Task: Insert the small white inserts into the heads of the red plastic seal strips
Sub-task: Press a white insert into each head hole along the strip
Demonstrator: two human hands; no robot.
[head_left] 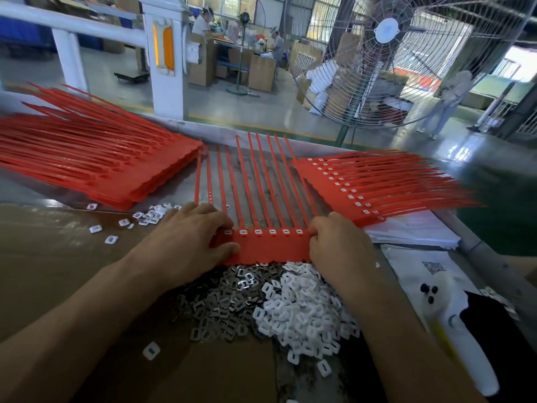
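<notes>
I hold one comb of red seal strips [271,245] flat on the work table [186,181], heads toward me, tails pointing away. My left hand [186,242] grips its left end, thumb on top of the red band and fingers curled over the heads. My right hand [338,242] pinches the right end, fingers curled round the edge. Six white inserts [272,231] are visible seated in the row of heads between my hands. Just below the comb lie a pile of loose white inserts [302,312] on the right and a pile of grey metal clips [223,301] on the left, touching each other. A stack of red strips with empty heads [96,167] lies at far left. A stack with filled heads [374,184] lies at right, resting on white paper sheets [412,231]. A few stray inserts [151,212] sit near the left stack. A large floor fan [406,59] stands beyond the table.
</notes>
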